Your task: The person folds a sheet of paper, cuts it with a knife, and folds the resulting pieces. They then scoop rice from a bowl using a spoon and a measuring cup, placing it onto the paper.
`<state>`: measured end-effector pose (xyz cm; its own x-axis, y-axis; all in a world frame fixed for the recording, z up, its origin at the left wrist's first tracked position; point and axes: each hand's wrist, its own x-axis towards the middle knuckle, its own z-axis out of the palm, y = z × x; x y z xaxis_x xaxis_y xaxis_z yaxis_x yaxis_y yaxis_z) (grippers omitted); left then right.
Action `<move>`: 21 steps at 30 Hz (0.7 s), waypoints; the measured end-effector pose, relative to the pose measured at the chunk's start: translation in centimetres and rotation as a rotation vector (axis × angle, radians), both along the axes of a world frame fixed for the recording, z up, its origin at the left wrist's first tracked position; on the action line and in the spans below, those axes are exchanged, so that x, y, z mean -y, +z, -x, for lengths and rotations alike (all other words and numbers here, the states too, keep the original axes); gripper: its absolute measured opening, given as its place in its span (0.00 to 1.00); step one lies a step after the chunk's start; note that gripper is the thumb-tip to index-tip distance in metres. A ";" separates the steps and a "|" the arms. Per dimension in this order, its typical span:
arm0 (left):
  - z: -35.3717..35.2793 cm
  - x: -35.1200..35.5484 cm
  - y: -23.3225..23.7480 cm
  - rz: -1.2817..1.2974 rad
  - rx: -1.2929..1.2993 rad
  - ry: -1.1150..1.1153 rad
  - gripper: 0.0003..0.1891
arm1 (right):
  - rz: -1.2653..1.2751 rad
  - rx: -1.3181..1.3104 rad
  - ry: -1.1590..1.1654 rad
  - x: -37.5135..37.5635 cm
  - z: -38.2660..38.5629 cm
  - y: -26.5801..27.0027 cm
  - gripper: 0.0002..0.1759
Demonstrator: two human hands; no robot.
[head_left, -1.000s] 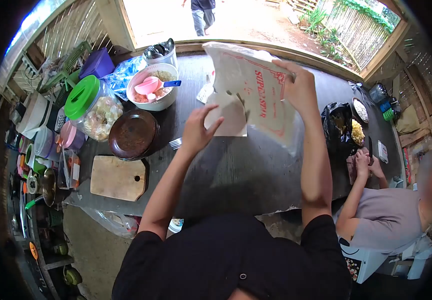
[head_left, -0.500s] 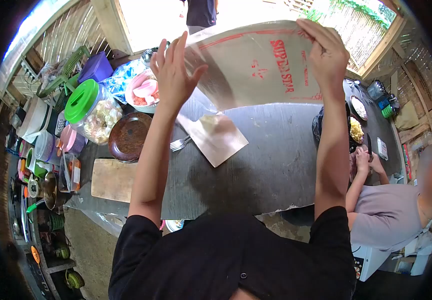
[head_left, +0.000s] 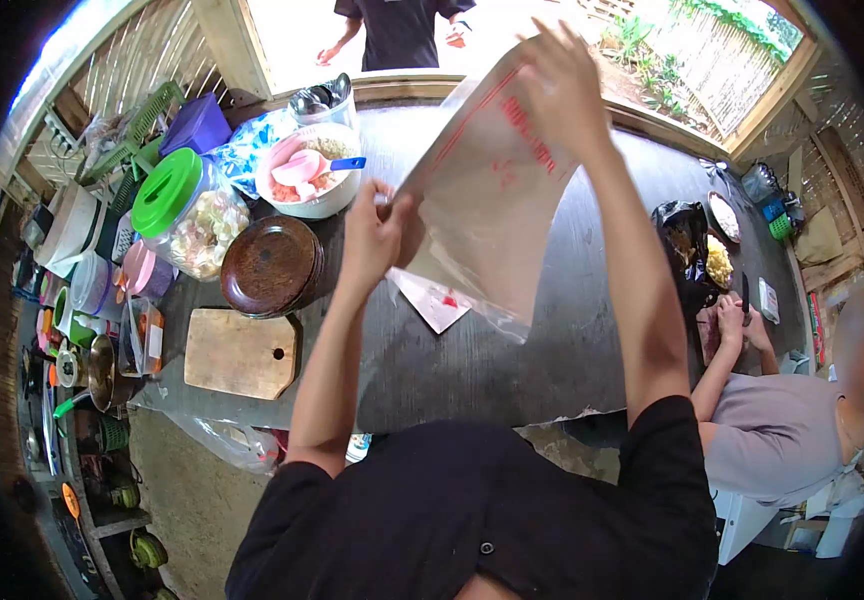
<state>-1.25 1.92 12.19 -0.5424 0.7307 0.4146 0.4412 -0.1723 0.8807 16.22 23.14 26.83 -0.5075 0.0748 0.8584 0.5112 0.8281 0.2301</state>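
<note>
A sheet of brown food wrapping paper with red printing hangs tilted above the table, a clear plastic-like layer showing at its lower corner. My left hand is closed on its left edge, thumb against the fingers. At the upper right, my right hand holds the raised side; its fingers are slightly blurred and the thumb is hidden. Under the sheet lies a smaller piece of paper with a red mark, partly covered.
Left on the table are a cutting board, stacked brown plates, a green-lidded jar and a white tub with a pink scoop. A co-worker's hands work at right beside a black bag. Another person stands outside.
The wrapping paper has turned from spread wide to steeply tilted. My left hand has lowered and closed on its edge; my right hand has moved left and up. The person outside shows more.
</note>
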 end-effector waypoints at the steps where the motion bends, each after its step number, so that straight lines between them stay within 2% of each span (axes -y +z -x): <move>1: 0.0 -0.2 -3.0 0.054 0.069 0.026 0.11 | 0.117 0.029 0.039 0.1 0.5 -2.5 0.25; 3: -1.0 0.3 -7.4 0.074 0.224 0.048 0.09 | 0.357 0.107 0.157 1.2 1.1 -8.2 0.28; 4: -1.4 0.9 -8.5 0.107 0.470 -0.040 0.10 | 0.473 0.153 0.237 2.0 1.3 -10.8 0.28; 6: -2.9 2.1 -10.4 0.061 0.708 0.012 0.13 | 0.645 0.386 0.304 4.8 0.8 -15.7 0.30; 7: -2.4 2.0 -13.6 0.111 0.711 0.033 0.19 | 0.787 0.434 0.352 6.6 0.3 -16.9 0.31; 8: -3.0 2.6 -13.0 0.115 0.714 0.035 0.19 | 0.931 0.481 0.397 8.6 -0.3 -17.9 0.32; 10: -4.4 3.9 -11.2 0.090 0.734 0.081 0.23 | 0.958 0.591 0.303 11.8 -1.6 -19.7 0.34; 11: -3.8 3.8 -13.2 0.089 0.727 0.070 0.27 | 0.965 0.592 0.304 12.5 -2.1 -20.6 0.34; 12: -3.7 3.9 -13.2 0.097 0.728 0.071 0.27 | 1.003 0.586 0.344 13.1 -2.6 -21.4 0.33; 14: -3.5 3.8 -13.0 0.054 0.598 0.096 0.28 | 1.042 0.574 0.379 13.3 -3.4 -22.5 0.33; 16: -3.4 3.9 -11.8 0.145 0.578 0.090 0.29 | 1.016 0.592 0.395 13.3 -4.2 -23.4 0.25; 17: -3.1 3.6 -12.3 0.121 0.369 0.114 0.28 | 1.039 0.506 0.477 13.0 -4.4 -24.3 0.16; 18: -2.8 3.4 -12.7 0.097 0.160 0.138 0.28 | 1.041 0.503 0.475 13.0 -4.4 -24.8 0.16; 19: -2.4 3.4 -13.0 0.075 0.028 0.122 0.28 | 0.998 0.435 0.374 13.1 -4.6 -25.2 0.13; 20: -2.6 3.4 -13.4 0.077 0.027 0.116 0.28 | 0.952 0.365 0.273 13.1 -4.8 -25.6 0.10; 21: -3.1 3.6 -12.4 0.126 -0.132 0.162 0.29 | 0.951 0.360 0.269 13.2 -4.8 -25.6 0.10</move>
<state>1.89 -1.72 -0.25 -0.6037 0.6891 0.4007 0.5669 0.0177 0.8236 21.06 9.97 1.19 -0.8208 0.4860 0.3001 0.3145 0.8231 -0.4729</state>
